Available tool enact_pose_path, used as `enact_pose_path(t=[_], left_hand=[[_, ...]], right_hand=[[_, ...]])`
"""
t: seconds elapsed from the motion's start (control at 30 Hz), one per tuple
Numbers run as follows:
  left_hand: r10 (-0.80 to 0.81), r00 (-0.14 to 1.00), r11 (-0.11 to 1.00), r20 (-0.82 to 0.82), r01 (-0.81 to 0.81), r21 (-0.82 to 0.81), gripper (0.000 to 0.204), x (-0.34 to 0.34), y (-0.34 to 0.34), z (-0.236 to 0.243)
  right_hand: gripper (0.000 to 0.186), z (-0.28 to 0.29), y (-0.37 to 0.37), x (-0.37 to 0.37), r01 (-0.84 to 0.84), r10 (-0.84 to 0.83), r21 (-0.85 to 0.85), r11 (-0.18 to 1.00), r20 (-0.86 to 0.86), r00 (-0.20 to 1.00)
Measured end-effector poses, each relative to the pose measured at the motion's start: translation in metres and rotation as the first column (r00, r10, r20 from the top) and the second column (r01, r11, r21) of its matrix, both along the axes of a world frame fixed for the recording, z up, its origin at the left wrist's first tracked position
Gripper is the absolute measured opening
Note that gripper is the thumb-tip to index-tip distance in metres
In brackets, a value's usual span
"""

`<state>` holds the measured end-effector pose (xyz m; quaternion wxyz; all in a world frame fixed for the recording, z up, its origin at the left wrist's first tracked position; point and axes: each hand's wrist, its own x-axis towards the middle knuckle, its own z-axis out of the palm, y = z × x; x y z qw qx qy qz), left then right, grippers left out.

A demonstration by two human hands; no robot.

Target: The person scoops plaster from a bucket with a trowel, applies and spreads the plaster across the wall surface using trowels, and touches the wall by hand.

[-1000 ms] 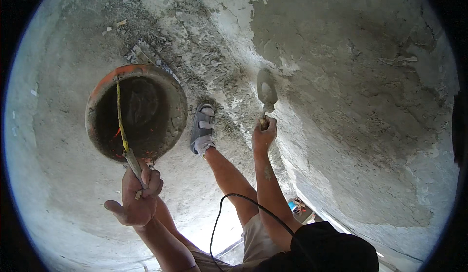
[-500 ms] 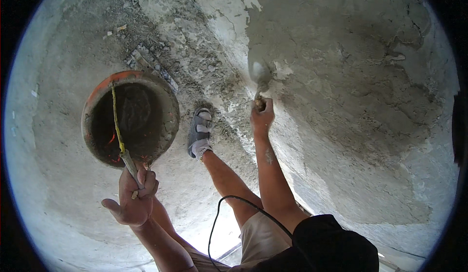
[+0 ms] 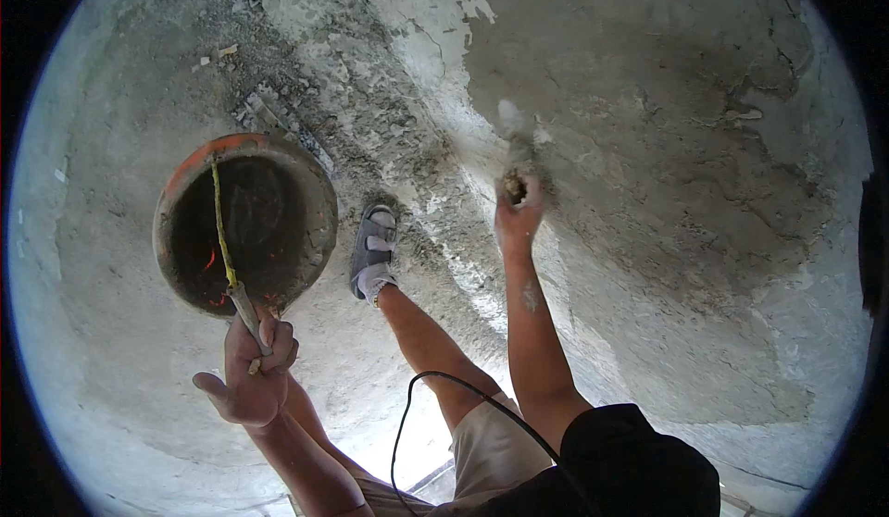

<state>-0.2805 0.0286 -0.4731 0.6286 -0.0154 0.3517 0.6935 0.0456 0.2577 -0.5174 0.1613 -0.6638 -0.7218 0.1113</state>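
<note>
My left hand [image 3: 256,375] is wrapped round the grip of a bucket's handle, thumb out to the side. The handle [image 3: 220,225] is yellowish and crusted and crosses the opening of the orange-rimmed bucket [image 3: 322,239], whose inside is dark with grey mortar. At the wall, my right hand [image 3: 519,216] is closed round the worn handle of a trowel [image 3: 512,128]. The trowel's blade is smeared by motion and lies against or close to the plaster; whether it touches I cannot tell.
The wall [image 3: 639,239] on the right carries damp grey plaster with rough, cracked patches. Rubble and crumbs [image 3: 315,82] lie along its foot, with a broken strip [image 3: 278,119] beyond the bucket. My sandalled foot [image 3: 375,249] stands between bucket and wall. A black cable [image 3: 444,374] loops across my leg.
My right hand has moved a little to the right along the wall with the trowel, which is now more blurred. The left hand and the bucket have hardly moved.
</note>
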Motion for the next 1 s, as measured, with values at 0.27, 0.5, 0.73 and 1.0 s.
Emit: enact_pose_path(t=[0.27, 0.5, 0.73, 1.0], left_hand=[[0.015, 0.998, 0.999, 0.064, -0.017, 0.027, 0.118, 0.0, -0.028, -0.016], [-0.181, 0.98, 0.982, -0.082, 0.176, -0.064, 0.096, 0.005, 0.01, 0.0], [-0.31, 0.933, 0.944, -0.184, 0.279, -0.175, 0.098, 0.005, 0.008, 0.01], [-0.245, 0.969, 0.968, -0.024, 0.246, 0.043, 0.068, 0.007, 0.006, 0.005]], right_hand=[[0.029, -0.028, -0.078, 0.017, 0.193, -0.174, -0.379, 0.905, 0.084, 0.981], [0.045, 0.072, -0.066, -0.065, -0.285, 0.163, -0.676, 0.68, -0.24, 0.957], [0.022, -0.024, -0.086, -0.18, -0.789, 0.789, -0.427, 0.442, -0.234, 0.568], [0.015, -0.084, -0.135, -0.2, -0.589, 0.746, -0.702, 0.4, -0.123, 0.654]])
